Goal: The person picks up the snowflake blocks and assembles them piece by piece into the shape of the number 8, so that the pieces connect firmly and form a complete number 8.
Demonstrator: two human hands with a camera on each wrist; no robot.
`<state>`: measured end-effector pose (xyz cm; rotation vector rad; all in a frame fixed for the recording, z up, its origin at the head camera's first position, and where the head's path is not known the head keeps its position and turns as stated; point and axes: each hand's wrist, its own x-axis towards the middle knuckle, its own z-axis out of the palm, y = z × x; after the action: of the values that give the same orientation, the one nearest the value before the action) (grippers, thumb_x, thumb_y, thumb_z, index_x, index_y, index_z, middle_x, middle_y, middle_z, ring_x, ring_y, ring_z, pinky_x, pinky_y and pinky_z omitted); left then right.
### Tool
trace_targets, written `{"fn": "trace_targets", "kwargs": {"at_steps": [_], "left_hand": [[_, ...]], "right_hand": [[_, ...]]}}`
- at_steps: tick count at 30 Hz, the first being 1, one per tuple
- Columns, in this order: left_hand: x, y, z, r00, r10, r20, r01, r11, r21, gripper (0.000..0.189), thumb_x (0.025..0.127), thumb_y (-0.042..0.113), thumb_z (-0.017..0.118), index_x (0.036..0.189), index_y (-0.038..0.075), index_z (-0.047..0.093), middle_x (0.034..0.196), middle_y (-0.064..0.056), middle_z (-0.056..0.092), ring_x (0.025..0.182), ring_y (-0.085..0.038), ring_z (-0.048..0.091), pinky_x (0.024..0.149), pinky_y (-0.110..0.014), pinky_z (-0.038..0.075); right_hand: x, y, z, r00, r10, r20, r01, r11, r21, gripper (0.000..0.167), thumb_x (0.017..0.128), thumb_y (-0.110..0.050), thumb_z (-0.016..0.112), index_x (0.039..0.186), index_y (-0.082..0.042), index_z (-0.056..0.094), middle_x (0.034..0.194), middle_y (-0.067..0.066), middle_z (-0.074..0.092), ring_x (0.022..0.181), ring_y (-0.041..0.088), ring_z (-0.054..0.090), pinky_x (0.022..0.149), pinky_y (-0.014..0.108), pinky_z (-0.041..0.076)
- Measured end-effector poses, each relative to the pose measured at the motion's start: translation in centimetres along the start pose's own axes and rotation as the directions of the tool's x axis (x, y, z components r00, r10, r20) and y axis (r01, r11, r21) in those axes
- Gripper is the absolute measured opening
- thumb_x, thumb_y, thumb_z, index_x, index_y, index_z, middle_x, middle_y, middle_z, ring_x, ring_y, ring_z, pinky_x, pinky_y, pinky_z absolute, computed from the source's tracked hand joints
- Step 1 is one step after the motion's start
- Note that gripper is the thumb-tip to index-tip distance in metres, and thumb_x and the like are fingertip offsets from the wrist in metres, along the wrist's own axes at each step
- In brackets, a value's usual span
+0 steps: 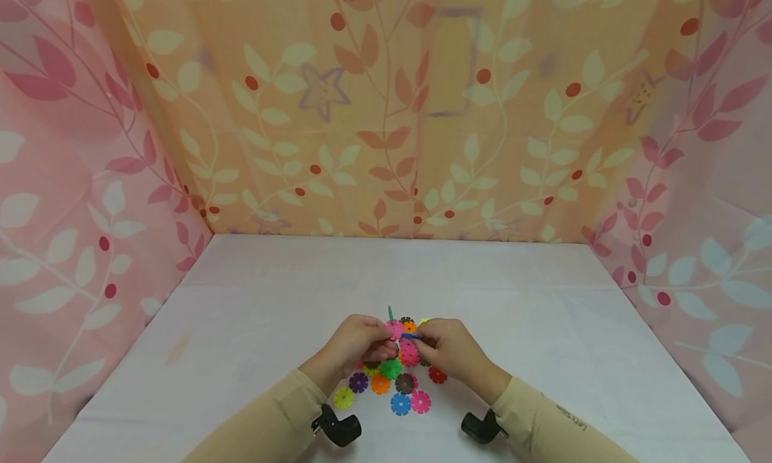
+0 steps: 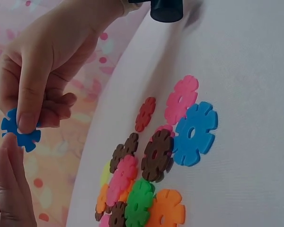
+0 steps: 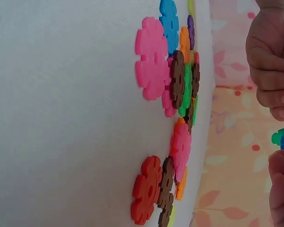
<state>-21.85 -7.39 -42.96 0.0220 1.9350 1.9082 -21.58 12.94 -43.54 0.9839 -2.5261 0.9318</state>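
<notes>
Above a pile of plastic snowflake discs, both hands meet in the head view. My left hand (image 1: 362, 342) pinches a pink snowflake disc (image 1: 395, 329), with a green disc (image 1: 391, 313) standing edge-on at its far side. My right hand (image 1: 455, 349) pinches a blue snowflake disc (image 1: 409, 336) by its edge, close against the pink one. The left wrist view shows the right thumb pressed on the blue disc (image 2: 21, 135), beside the left fingers (image 2: 12, 175). Whether the blue and pink discs are slotted together I cannot tell.
Loose discs lie below and around the hands, among them blue (image 1: 401, 404), pink (image 1: 421, 402), yellow (image 1: 344, 398), purple (image 1: 358, 382), orange (image 1: 380, 384), green (image 1: 391, 368) and red (image 1: 437, 374). They rest on a white table (image 1: 241, 302), with patterned curtains (image 1: 386, 114) behind and at both sides.
</notes>
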Motion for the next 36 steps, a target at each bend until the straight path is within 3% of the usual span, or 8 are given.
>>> {"fn": "trace_targets", "kwargs": {"at_steps": [6,14,21,23,26,30,36], "left_hand": [[0.0,0.0,0.2,1.0,-0.006,-0.009,0.006,1.0,-0.008,0.029,0.091,0.014,0.056,0.099,-0.013,0.061,0.071,-0.009,0.067,0.061,-0.015,0.066,0.058,-0.021,0.052],[-0.1,0.2,0.6,1.0,-0.001,0.001,0.001,0.999,0.036,0.027,0.091,0.014,0.054,0.094,-0.012,0.062,0.068,-0.008,0.065,0.057,-0.013,0.063,0.056,-0.021,0.052],[-0.4,0.4,0.9,0.999,0.033,-0.012,-0.032,0.997,0.076,0.024,0.091,0.011,0.054,0.084,-0.011,0.062,0.063,-0.005,0.062,0.052,-0.012,0.058,0.055,-0.022,0.051],[-0.4,0.4,0.9,0.999,0.047,-0.019,-0.045,0.996,0.077,0.024,0.091,0.011,0.054,0.083,-0.01,0.061,0.062,-0.005,0.062,0.052,-0.013,0.058,0.055,-0.023,0.051],[-0.4,0.2,0.7,0.999,0.049,-0.013,-0.048,0.995,0.085,0.024,0.091,0.011,0.054,0.083,-0.01,0.061,0.063,-0.005,0.062,0.052,-0.012,0.057,0.056,-0.023,0.051],[0.0,-0.2,0.0,1.0,0.018,0.006,-0.018,0.996,0.086,0.026,0.092,0.014,0.054,0.089,-0.01,0.062,0.067,-0.006,0.064,0.056,-0.012,0.06,0.06,-0.024,0.053],[0.7,-0.2,-1.0,0.998,-0.002,-0.06,0.002,1.0,-0.003,0.045,0.087,0.034,0.061,0.109,-0.005,0.062,0.085,-0.009,0.06,0.071,-0.017,0.065,0.07,-0.027,0.053]], "right_hand": [[0.1,-0.2,0.0,0.998,-0.065,-0.016,0.062,0.99,-0.127,0.007,0.077,-0.01,0.07,0.074,-0.015,0.066,0.067,-0.011,0.055,0.057,-0.001,0.045,0.055,0.01,0.043],[0.1,-0.4,0.1,0.993,-0.113,-0.026,0.108,0.984,-0.143,0.01,0.075,-0.009,0.073,0.075,-0.015,0.065,0.066,-0.01,0.055,0.059,0.001,0.048,0.057,0.01,0.044],[0.4,-0.3,0.6,0.959,-0.273,-0.07,0.256,0.947,-0.194,0.01,0.075,-0.005,0.071,0.076,-0.009,0.062,0.067,-0.005,0.057,0.06,0.006,0.051,0.06,0.014,0.046],[0.5,-0.2,0.7,0.954,-0.285,-0.09,0.265,0.945,-0.191,0.011,0.074,-0.003,0.071,0.076,-0.009,0.062,0.068,-0.004,0.058,0.061,0.007,0.052,0.061,0.015,0.047],[0.6,-0.1,0.9,0.968,-0.244,-0.065,0.229,0.958,-0.174,0.011,0.075,-0.003,0.071,0.077,-0.01,0.062,0.069,-0.006,0.058,0.062,0.006,0.052,0.062,0.016,0.048],[0.7,-0.3,1.2,0.995,-0.101,0.026,0.104,0.983,-0.152,0.01,0.08,-0.011,0.068,0.075,-0.015,0.061,0.066,-0.011,0.051,0.059,0.004,0.046,0.058,0.014,0.044],[0.9,-0.9,1.3,0.996,0.023,0.085,-0.009,0.987,-0.159,0.012,0.08,-0.014,0.068,0.074,-0.017,0.059,0.063,-0.012,0.046,0.057,0.003,0.042,0.055,0.014,0.042]]}}
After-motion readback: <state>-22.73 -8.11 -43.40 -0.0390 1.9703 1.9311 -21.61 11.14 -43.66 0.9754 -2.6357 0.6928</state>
